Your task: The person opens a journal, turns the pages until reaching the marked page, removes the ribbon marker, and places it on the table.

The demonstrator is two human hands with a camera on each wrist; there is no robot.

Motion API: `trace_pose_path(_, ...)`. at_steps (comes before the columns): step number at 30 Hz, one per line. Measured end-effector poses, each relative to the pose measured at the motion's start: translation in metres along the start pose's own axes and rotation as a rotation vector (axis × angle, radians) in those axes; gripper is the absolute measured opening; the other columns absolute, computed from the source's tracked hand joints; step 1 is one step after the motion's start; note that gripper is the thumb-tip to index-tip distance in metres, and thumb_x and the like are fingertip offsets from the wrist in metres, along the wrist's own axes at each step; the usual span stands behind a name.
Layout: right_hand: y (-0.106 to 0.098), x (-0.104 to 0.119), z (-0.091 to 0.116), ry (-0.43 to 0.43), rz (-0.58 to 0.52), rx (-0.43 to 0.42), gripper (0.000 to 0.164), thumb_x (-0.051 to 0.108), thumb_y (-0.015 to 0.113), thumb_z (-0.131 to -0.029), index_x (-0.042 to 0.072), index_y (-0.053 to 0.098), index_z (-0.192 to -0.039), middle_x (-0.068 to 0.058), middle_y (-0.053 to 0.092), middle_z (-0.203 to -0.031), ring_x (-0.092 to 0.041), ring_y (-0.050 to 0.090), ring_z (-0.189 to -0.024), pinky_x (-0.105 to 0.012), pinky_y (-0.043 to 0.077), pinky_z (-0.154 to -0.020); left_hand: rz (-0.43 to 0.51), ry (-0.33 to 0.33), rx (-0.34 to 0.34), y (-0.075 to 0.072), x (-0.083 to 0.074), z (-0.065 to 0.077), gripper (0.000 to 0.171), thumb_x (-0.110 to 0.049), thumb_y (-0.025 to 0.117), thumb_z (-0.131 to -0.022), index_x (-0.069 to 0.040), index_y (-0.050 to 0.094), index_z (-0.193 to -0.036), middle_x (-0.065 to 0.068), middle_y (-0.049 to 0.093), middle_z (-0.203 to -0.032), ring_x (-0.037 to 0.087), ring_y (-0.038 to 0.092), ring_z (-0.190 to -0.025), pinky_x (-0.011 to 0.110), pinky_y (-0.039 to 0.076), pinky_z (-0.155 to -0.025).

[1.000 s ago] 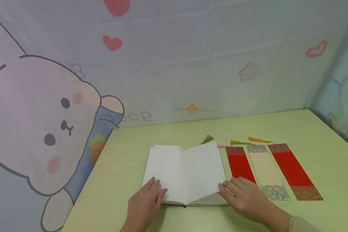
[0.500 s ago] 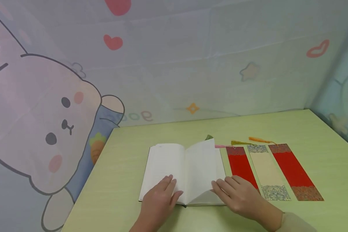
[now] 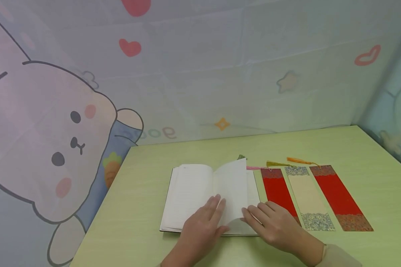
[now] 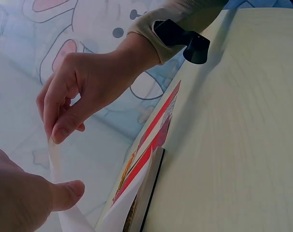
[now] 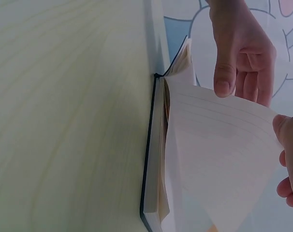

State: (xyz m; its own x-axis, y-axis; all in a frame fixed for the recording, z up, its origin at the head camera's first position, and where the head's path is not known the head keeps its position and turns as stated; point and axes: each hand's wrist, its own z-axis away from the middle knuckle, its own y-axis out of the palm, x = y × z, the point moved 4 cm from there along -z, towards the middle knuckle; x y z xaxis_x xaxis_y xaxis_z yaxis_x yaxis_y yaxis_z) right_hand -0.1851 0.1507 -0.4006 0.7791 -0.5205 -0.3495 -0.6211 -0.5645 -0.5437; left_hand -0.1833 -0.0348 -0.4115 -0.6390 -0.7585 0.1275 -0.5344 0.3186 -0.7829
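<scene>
A notebook [image 3: 190,193] with a dark cover lies open on the table. My right hand [image 3: 274,224] pinches the lower outer corner of a lifted page [image 3: 232,185] on the right side; in the right wrist view this page [image 5: 224,140] rises curved from the book. Fairly straight fingers of my left hand [image 3: 204,228] rest on the same page near the fold, its thumb apart from them. A patterned strip [image 4: 130,215] shows low between the pages in the left wrist view. From behind the book's top edge a green tassel [image 3: 242,157] sticks out, mostly hidden.
Right of the notebook lie a red bookmark [image 3: 278,191] with a pink tassel, partly behind my right hand, a cream bookmark [image 3: 309,198], and another red bookmark [image 3: 341,196]. A printed cloth [image 3: 200,74] hangs behind the pale green table [image 3: 140,207].
My left hand has slid right from the left page, across the fold onto the lifted page. My right hand has drawn the page corner slightly left, raising the page and covering more of the green tassel.
</scene>
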Motion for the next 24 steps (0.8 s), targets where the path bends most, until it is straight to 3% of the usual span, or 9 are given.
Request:
trace_pose_path(6, 0.0, -0.001, 0.004, 0.029, -0.016, 0.01, 0.042, 0.029, 0.036, -0.102, 0.005, 0.07, -0.099, -0.004, 0.068, -0.082, -0.017, 0.062, -0.063, -0.029, 0.052, -0.054, -0.021, 0.082, -0.041, 0.001, -0.003, -0.002, 0.056, -0.027, 0.072, -0.08, -0.003, 0.054, -0.127, 0.011, 0.059, -0.124, 0.021, 0.056, -0.113, 0.032, 0.049, -0.085)
trace_pose_path(10, 0.0, -0.002, 0.006, 0.035, -0.017, 0.007, 0.041, 0.03, 0.036, -0.102, 0.005, 0.069, -0.1, -0.004, 0.069, -0.082, -0.017, 0.063, -0.063, -0.03, 0.053, -0.055, -0.061, 0.144, -0.124, -0.002, -0.006, -0.002, 0.033, -0.024, 0.051, -0.095, -0.003, 0.06, -0.119, 0.01, 0.064, -0.115, 0.021, 0.062, -0.104, 0.031, 0.05, -0.082)
trace_pose_path(13, -0.001, -0.002, 0.006, 0.036, -0.016, 0.003, 0.04, 0.03, 0.037, -0.102, 0.006, 0.069, -0.101, -0.004, 0.069, -0.082, -0.017, 0.063, -0.062, -0.029, 0.052, -0.054, -0.094, 0.176, -0.171, -0.004, -0.007, -0.001, 0.035, -0.023, 0.038, -0.101, -0.002, 0.063, -0.114, 0.01, 0.066, -0.111, 0.021, 0.064, -0.1, 0.031, 0.051, -0.081)
trace_pose_path(17, -0.002, -0.002, 0.007, 0.048, -0.024, -0.009, 0.039, 0.03, 0.038, -0.101, 0.006, 0.069, -0.101, -0.004, 0.069, -0.081, -0.016, 0.063, -0.061, -0.028, 0.052, -0.054, -0.122, 0.188, -0.196, -0.008, -0.006, 0.001, 0.035, -0.02, 0.037, -0.101, 0.0, 0.064, -0.113, 0.011, 0.066, -0.11, 0.022, 0.064, -0.099, 0.033, 0.052, -0.08)
trace_pose_path(24, -0.003, -0.006, 0.013, 0.101, -0.036, 0.036, 0.04, 0.033, 0.037, -0.101, 0.006, 0.067, -0.102, -0.004, 0.069, -0.083, -0.016, 0.064, -0.065, -0.03, 0.053, -0.057, -0.098, 0.142, -0.224, -0.012, -0.001, 0.002, 0.036, -0.013, 0.033, -0.102, 0.009, 0.054, -0.122, 0.018, 0.061, -0.118, 0.025, 0.059, -0.108, 0.036, 0.05, -0.083)
